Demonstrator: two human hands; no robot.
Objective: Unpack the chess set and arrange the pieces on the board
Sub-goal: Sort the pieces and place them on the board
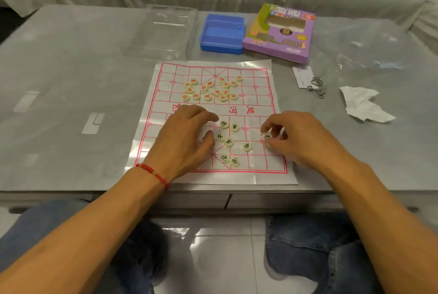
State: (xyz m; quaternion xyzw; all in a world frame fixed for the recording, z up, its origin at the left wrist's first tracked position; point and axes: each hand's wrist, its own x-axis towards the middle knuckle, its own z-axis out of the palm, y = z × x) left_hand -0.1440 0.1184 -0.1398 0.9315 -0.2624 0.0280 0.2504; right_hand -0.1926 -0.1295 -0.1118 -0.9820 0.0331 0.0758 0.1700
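The table (71, 68) carries the paper board (258, 104), spread flat. Red-lettered pieces (208, 89) cluster loose on its far half; black-lettered pieces (228, 142) lie scattered on the near half, between the two hands. The left hand (182, 137) rests curled over the board's left-centre, touching pieces at its fingertips; whether it grips one cannot be told. The right hand (296, 137) pinches a black piece (266, 136) near the right edge. The remaining black pieces lie nearer the left hand.
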